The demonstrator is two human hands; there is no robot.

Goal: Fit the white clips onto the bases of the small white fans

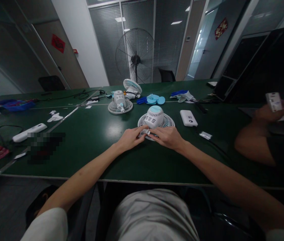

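Note:
Directly in front of me a small white fan (155, 117) lies grille-down on the table, its rounded motor housing and light-blue cap upward. At its near edge, my left hand (130, 138) and my right hand (168, 136) meet with fingers closed. Between their fingertips is a small shiny whitish piece (146, 131); its kind is too small to make out, and I cannot tell whether it is attached to the fan. The fingers hide part of the grille's near rim.
Beyond are two more white fans (119, 102) (132, 87), light-blue fan blades (154, 99) and blue gloves (182, 94). A white power bank (188, 118) and a small packet (205, 135) lie right. A co-worker's arm (251, 134) rests at far right. A power strip (30, 132) lies left.

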